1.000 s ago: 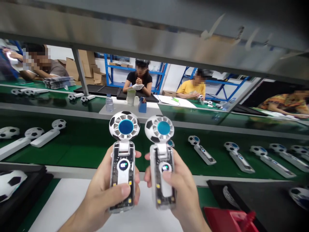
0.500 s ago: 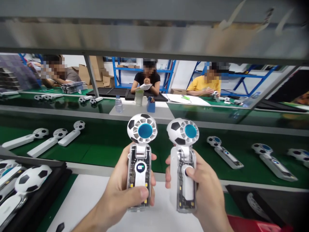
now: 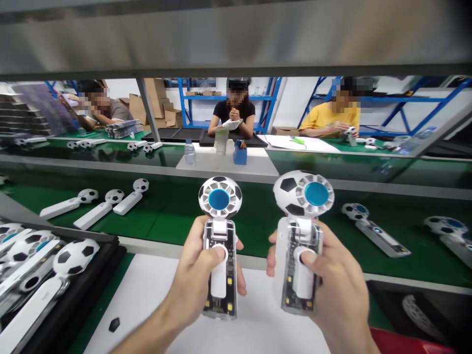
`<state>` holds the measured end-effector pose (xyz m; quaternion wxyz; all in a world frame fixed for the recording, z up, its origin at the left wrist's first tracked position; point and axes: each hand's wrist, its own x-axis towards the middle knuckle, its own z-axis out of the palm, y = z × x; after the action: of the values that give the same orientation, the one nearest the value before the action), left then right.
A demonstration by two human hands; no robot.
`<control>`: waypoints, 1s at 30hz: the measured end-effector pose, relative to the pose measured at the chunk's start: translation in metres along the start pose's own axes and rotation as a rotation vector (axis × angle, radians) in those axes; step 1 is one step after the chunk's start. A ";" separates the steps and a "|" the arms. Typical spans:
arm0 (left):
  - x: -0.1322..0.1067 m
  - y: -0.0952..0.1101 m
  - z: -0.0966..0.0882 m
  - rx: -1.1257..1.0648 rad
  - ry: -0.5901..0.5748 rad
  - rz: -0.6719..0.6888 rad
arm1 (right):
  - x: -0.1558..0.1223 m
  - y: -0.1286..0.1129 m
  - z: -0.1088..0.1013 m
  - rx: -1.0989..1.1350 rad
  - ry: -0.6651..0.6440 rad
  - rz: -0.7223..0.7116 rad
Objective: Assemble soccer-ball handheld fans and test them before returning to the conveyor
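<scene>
I hold two handheld fans upright, side by side, each with a football-patterned head and a blue hub. My left hand (image 3: 197, 275) is wrapped round the clear handle of the left fan (image 3: 220, 246), thumb pressed on its round button. My right hand (image 3: 334, 290) grips the right fan (image 3: 300, 236) the same way, thumb on the button. Both fans hang above a white mat (image 3: 147, 305) on the bench, in front of the green conveyor belt (image 3: 165, 221).
More fans lie on the belt at left (image 3: 96, 206) and right (image 3: 374, 228). A black tray (image 3: 84, 290) of fans sits at lower left, a red object (image 3: 413, 344) at lower right. Three people work across a second belt. A metal shelf (image 3: 236, 44) spans overhead.
My left thumb has moved up onto the left fan's button, covering its lit display. Both fans shifted slightly right and the right one rose; the view panned left.
</scene>
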<state>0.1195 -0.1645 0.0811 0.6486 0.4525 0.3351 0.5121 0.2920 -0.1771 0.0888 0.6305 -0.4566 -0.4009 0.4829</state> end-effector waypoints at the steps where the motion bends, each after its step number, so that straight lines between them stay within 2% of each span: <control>1: 0.001 0.000 -0.001 -0.001 0.002 -0.004 | 0.000 0.001 0.000 -0.001 0.007 -0.012; 6: 0.002 0.002 -0.001 0.088 0.081 -0.007 | 0.003 0.005 -0.003 0.021 0.009 -0.036; 13: 0.000 0.004 -0.001 0.131 0.106 -0.027 | 0.005 0.005 -0.007 -0.017 -0.011 -0.086; 15: 0.000 0.006 -0.002 0.129 0.092 -0.070 | 0.004 0.002 -0.004 -0.053 0.018 -0.066; 18: 0.002 0.007 -0.006 0.128 0.004 -0.129 | 0.002 -0.003 -0.002 -0.044 0.024 -0.058; 21: 0.004 0.006 -0.008 0.137 -0.025 -0.114 | 0.001 -0.004 -0.002 -0.004 0.007 -0.018; 26: 0.002 0.005 -0.008 0.193 0.031 -0.101 | 0.004 -0.001 -0.002 0.075 -0.092 -0.018; 30: 0.001 0.008 -0.006 0.249 0.097 -0.105 | 0.006 0.003 -0.004 0.116 -0.089 -0.025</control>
<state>0.1117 -0.1614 0.0869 0.5965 0.4857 0.4504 0.4532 0.2963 -0.1718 0.0855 0.6435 -0.3922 -0.4053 0.5174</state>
